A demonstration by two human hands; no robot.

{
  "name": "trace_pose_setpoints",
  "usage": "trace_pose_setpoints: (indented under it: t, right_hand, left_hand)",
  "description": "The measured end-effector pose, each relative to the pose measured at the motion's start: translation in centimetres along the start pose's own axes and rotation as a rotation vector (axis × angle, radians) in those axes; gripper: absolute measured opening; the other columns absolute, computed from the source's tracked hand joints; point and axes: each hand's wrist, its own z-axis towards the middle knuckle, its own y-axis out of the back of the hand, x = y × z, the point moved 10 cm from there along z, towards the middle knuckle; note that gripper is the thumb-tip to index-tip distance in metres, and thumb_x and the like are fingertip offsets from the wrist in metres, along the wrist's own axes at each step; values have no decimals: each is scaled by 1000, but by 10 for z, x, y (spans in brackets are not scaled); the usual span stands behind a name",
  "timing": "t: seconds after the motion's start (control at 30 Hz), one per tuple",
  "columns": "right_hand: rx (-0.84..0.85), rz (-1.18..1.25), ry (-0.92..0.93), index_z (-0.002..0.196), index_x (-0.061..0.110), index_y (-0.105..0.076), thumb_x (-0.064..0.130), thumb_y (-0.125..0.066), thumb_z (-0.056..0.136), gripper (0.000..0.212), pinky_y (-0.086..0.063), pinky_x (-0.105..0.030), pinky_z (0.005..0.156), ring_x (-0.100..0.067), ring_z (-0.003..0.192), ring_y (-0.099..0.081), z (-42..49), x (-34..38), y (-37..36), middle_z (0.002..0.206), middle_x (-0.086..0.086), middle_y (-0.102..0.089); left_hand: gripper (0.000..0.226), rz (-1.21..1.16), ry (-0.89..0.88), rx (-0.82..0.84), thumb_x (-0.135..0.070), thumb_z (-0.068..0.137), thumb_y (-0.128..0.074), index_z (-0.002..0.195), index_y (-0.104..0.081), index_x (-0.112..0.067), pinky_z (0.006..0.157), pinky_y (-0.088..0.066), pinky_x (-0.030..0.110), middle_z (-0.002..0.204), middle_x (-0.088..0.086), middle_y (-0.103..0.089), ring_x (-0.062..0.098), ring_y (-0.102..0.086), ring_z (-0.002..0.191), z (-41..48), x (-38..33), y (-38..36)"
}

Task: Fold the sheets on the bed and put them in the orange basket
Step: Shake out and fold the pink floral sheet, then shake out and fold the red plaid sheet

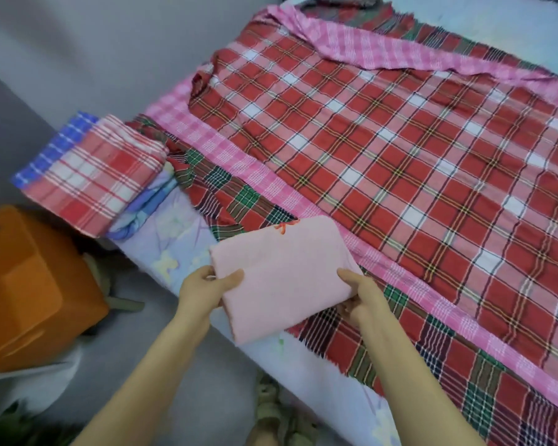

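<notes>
Head view: left hand point(207, 284) pinches the left edge of the folded pink sheet point(281, 278), thumb on top, fingers under. Right hand point(358, 294) clamps the right edge the same way. The sheet is at the near edge of the bed point(174, 239), partly over a tartan sheet point(432, 365); lifted or resting, can't tell. Orange basket point(29, 284) is on the floor to the left, apart from the sheet. Farther: folded stack point(100, 175), red check on blue, at the bed corner. Pink check sheet point(226, 156) and red plaid sheet point(384, 149) lie spread beyond.
</notes>
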Motion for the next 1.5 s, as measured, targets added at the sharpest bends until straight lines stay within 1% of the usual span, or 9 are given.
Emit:
trace_pose_setpoints:
  t: [0.1, 0.23, 0.43, 0.6, 0.8, 0.97, 1.07, 1.33, 1.5]
  right_hand:
    - [103, -85, 151, 92, 0, -63, 0, -70, 73, 20, -38, -27, 49, -19, 57, -50, -39, 32, -54, 74, -8, -60]
    - [204, -163, 342, 107, 1, -56, 4, -79, 61, 51, -40, -19, 44, -15, 61, -51, -88, 57, -147, 87, -10, -62]
    - [424, -249, 417, 81, 11, -53, -10, -69, 73, 27, -45, -29, 60, -24, 77, -57, -124, 42, -319, 84, -7, -63]
    - [440, -311, 418, 104, 1, -62, -9, -71, 69, 38, -53, -32, 70, -27, 80, -61, -115, 22, -474, 104, -21, -67]
    - [359, -380, 407, 118, 4, -54, -8, -69, 75, 47, -45, -21, 58, -18, 78, -56, -86, 11, -593, 110, -14, -63]
    - [135, -982, 552, 132, 9, -46, 30, -69, 83, 58, -44, -31, 89, -24, 105, -56, -46, 3, -615, 128, -11, -56]
    - [115, -1357, 560, 128, 12, -48, 51, -64, 82, 62, -43, -32, 90, -23, 113, -56, -30, 7, -618, 122, -2, -58]
    - [-69, -1032, 579, 105, 12, -59, 41, -58, 91, 32, -48, -38, 83, -26, 94, -60, 7, 118, -587, 86, 3, -59]
    - [-295, -1292, 518, 136, 12, -45, 41, -52, 93, 53, -44, -34, 93, -30, 116, -55, 82, 158, -535, 132, -10, -56]
  left_hand:
    - [15, -72, -47, -57, -4, 78, -72, 90, -63, -3, 48, -51, 20, 85, 11, -66, 19, -59, 66, -11, -41, 47]
    - [15, -242, -19, -139, -2, 79, -70, 93, -64, -2, 75, -52, 39, 92, 14, -66, 24, -61, 73, -2, -73, 119]
    - [26, -367, -51, -247, -1, 82, -67, 107, -60, 2, 64, -49, 31, 103, 13, -65, 23, -62, 78, 49, -122, 246]
    - [22, -359, -37, -279, 2, 86, -61, 107, -57, 5, 62, -47, 33, 105, 17, -59, 24, -58, 73, 135, -171, 342]
    - [39, -257, 100, -285, -2, 87, -63, 121, -49, 11, 89, -46, 48, 121, 24, -58, 41, -56, 109, 249, -192, 416]
    - [43, 290, 260, -253, -13, 85, -64, 118, -49, 11, 81, -47, 42, 94, 21, -60, 35, -59, 88, 304, -173, 423]
    - [41, 582, -16, -456, -11, 82, -64, 114, -47, 6, 83, -45, 42, 111, 25, -58, 41, -55, 102, 311, -223, 426]
    - [19, 568, -514, -275, -5, 83, -60, 102, -62, -3, 74, -42, 32, 93, 9, -60, 27, -57, 87, 361, -358, 320]
    - [8, 636, -710, -106, -11, 86, -59, 88, -66, -6, 78, -47, 38, 89, 6, -59, 25, -57, 83, 412, -411, 202]
